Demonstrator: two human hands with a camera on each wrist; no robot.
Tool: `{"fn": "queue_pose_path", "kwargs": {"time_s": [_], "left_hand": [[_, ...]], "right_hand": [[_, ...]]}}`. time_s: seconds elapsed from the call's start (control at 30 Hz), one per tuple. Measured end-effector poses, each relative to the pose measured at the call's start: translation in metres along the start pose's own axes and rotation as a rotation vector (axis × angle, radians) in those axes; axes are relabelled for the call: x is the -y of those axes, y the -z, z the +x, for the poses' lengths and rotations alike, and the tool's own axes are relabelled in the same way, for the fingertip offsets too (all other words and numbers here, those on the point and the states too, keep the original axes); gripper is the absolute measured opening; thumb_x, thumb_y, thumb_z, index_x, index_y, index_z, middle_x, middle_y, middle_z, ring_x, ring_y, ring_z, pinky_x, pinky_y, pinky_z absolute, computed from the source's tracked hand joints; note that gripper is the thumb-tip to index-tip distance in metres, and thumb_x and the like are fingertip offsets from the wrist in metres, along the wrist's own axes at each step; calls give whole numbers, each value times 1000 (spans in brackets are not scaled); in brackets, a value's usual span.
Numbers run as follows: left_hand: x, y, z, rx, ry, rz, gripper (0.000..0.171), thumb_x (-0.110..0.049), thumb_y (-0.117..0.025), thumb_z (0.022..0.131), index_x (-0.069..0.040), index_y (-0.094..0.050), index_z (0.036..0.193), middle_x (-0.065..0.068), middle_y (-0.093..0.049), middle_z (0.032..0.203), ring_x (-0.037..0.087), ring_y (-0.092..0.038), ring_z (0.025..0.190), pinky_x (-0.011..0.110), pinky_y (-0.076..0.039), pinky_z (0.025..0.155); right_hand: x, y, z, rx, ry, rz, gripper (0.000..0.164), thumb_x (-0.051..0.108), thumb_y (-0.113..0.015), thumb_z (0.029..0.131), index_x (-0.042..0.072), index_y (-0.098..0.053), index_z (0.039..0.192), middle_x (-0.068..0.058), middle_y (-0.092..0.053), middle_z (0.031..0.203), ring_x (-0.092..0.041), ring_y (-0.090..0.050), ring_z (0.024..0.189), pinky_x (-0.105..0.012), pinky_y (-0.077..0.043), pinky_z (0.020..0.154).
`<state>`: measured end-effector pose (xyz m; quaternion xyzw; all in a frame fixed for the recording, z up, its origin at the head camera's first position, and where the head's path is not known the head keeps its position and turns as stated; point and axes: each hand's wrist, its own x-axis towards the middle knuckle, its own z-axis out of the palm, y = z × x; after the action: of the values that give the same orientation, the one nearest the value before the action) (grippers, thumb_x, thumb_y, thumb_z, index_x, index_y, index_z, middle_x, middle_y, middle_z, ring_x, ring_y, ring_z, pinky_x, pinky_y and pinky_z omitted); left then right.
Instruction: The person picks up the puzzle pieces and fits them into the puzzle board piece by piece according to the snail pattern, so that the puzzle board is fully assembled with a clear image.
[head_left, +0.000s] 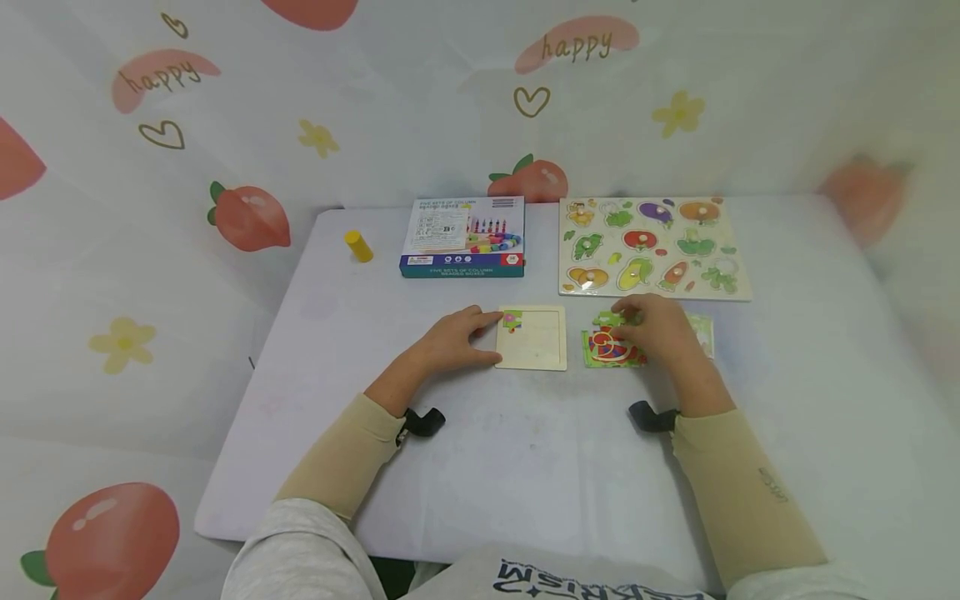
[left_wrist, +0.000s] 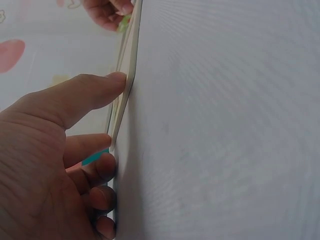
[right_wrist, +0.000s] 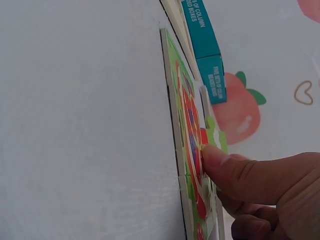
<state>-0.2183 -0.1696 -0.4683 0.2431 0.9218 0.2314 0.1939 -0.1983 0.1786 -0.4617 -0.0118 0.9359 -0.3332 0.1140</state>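
My left hand [head_left: 453, 340] rests at the left edge of a square wooden puzzle tray [head_left: 562, 342], thumb by the near corner and index finger by the far one. Its other fingers are curled in. In the tray's far left corner lies a green puzzle piece with a pink flower [head_left: 512, 319]. My right hand [head_left: 662, 332] pinches a green puzzle piece [left_wrist: 125, 23] between thumb and fingers, over a group of red and green puzzle pieces [head_left: 609, 352] to the right of the tray. The fingers partly cover that group.
Behind the tray lies a teal bead-set box [head_left: 465, 265] with a paper on it. A vegetable peg board [head_left: 652, 242] lies at the back right. A yellow cylinder [head_left: 358, 246] is at the back left. Another pale green card [head_left: 703, 333] shows beyond my right hand.
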Motion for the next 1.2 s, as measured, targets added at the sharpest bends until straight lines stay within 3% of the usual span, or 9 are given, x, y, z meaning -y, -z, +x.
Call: {"fn": "queue_pose_path", "kwargs": {"time_s": [0.73,1.2], "left_hand": [[-3,2,-2,8,5,9,77,-43,-78,89,-20,-47,156,4,-48,99,18,-47,91,34,-36,75],[-1,2,-1,10,1,5,77,-44,-78,89,-19,-47,156,4,-48,98,17,-45,87,32,-35,72]], "right_hand": [[1,0,-1,-7,-18,16,36,16,-77,93,3,-69,126,-18,-66,116,-34,-57,101,-52,-45,92],[-4,7,0,-9,-38,19,47,30,-81,90,5,-70,128,-15,-67,116,-32,-54,98,-45,-44,84]]}}
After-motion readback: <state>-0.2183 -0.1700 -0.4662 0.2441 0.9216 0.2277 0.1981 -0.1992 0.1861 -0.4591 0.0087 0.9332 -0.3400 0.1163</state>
